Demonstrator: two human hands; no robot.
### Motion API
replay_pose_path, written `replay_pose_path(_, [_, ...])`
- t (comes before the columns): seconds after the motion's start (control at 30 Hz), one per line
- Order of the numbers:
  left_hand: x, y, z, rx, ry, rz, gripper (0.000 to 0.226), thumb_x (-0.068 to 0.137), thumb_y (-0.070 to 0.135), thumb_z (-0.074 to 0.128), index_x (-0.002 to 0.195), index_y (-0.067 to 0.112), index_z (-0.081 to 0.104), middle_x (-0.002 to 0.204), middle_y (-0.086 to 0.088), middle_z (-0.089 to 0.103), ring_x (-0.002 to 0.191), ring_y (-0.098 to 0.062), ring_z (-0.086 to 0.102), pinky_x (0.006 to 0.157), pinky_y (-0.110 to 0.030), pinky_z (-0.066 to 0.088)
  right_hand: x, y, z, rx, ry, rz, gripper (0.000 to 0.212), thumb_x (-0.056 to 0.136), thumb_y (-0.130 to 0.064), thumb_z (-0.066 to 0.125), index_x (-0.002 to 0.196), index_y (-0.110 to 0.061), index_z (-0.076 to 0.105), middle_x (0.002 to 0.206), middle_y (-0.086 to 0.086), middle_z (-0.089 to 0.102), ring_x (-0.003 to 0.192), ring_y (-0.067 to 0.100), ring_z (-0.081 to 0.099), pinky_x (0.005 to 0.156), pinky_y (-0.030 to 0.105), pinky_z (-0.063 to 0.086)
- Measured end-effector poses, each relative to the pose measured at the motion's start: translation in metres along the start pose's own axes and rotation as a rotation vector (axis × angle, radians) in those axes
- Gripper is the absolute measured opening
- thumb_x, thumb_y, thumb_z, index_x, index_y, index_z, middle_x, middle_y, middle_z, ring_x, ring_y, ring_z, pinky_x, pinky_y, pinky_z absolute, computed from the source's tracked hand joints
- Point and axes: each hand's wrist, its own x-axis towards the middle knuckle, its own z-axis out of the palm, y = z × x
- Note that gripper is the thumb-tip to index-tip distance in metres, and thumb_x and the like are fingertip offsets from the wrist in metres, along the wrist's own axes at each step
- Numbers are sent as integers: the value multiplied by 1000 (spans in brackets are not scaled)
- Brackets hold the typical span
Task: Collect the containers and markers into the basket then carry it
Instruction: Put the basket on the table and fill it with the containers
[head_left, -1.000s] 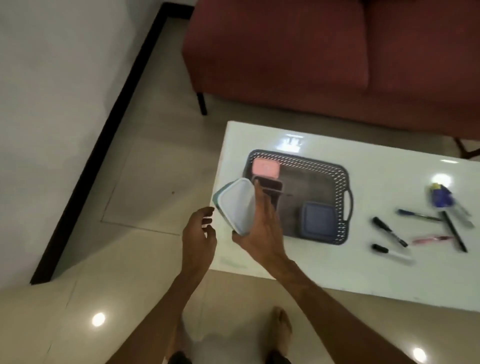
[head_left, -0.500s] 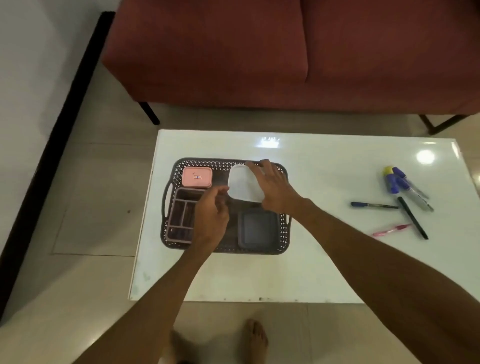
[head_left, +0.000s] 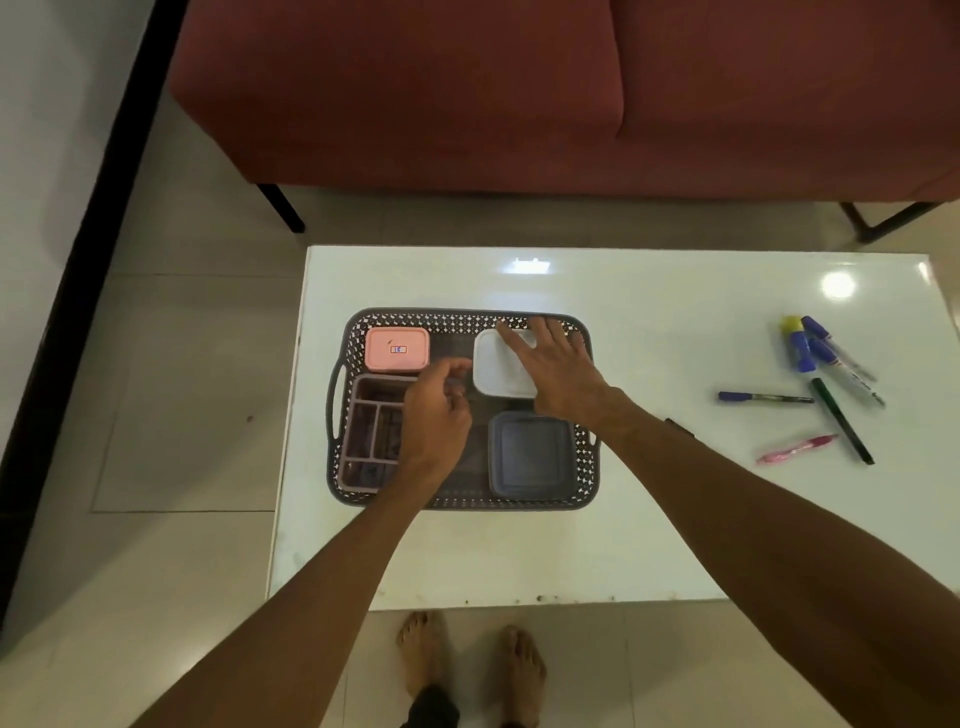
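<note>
Judging from how things lie, the container half of the job looks done and the marker half not yet begun. Largest first: the white counter carries everything, and on its left part sits the one dark perforated basket. Inside it are four containers: a mauve divided tray at the near left, a grey lidded box at the near right, a white lidded box at the far right, and a small pink box at the far left. The right hand lies flat on the white box with fingers spread, its grip open and clasping nothing. The left hand hovers mid-basket with fingers loosely curled; it seems empty. Well apart to the right lie the markers, about six pens, counting the pink pen, though the overlapping far cluster is hard to count. They are left to gather, then the carry.
</note>
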Motion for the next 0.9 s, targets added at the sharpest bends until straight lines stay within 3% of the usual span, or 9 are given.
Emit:
replay_pose_path(0.07, [1, 1, -2, -3, -9, -1, 38, 90, -9, 51, 121, 11, 63, 115, 0, 67, 98, -7, 63, 78, -8, 49, -2, -1, 2, 14, 7, 9, 117, 72, -23, 83, 159, -25, 5, 157, 19, 19, 147, 41, 20, 116, 58, 26])
replay_pose_path(0.3, [0, 2, -3, -24, -50, 36, 38, 90, -9, 51, 121, 9, 63, 114, -4, 68, 100, -13, 64, 84, -20, 54, -17, -4, -2, 72, 74, 71, 120, 68, -18, 83, 160, -23, 7, 157, 20, 23, 147, 41, 20, 119, 56, 23])
replay_pose_path(0.47, [-11, 27, -10, -3, -79, 41, 40, 89, -9, 50, 121, 12, 63, 114, -3, 66, 101, -14, 63, 88, -28, 56, -56, -3, -31, 233, 245, 170, 109, 65, -15, 86, 156, -15, 25, 153, 19, 34, 143, 37, 29, 115, 50, 31])
replay_pose_path(0.57, [-18, 58, -5, 11, -117, 71, 41, 89, -10, 49, 121, 11, 63, 117, 0, 64, 97, -13, 62, 78, -14, 53, -90, 6, -50, 387, 325, 245, 89, 77, -19, 77, 153, -12, 32, 153, 19, 34, 143, 37, 30, 113, 50, 32])
replay_pose_path(0.7, [-18, 94, 21, 28, -141, 92, 43, 86, -10, 50, 120, 14, 63, 117, 1, 65, 87, -9, 62, 68, -12, 50, -134, 44, -51, 471, 405, 353, 79, 83, -18, 71, 153, -16, 34, 156, 14, 33, 145, 32, 29, 114, 47, 32])
replay_pose_path(0.83, [-15, 121, 68, 4, -149, 112, 42, 86, -10, 48, 117, 13, 65, 115, 0, 68, 91, -14, 65, 82, -29, 56, -174, 105, -27, 562, 468, 517, 70, 85, -15, 72, 149, -20, 43, 153, 9, 39, 140, 27, 35, 113, 40, 34])
replay_pose_path(0.9, [-17, 131, 102, -12, -173, 124, 43, 87, -10, 45, 117, 13, 65, 115, 0, 67, 96, -16, 65, 85, -30, 56, -195, 140, -12, 609, 488, 592, 65, 85, -13, 71, 145, -20, 48, 150, 8, 43, 137, 26, 39, 110, 41, 38])
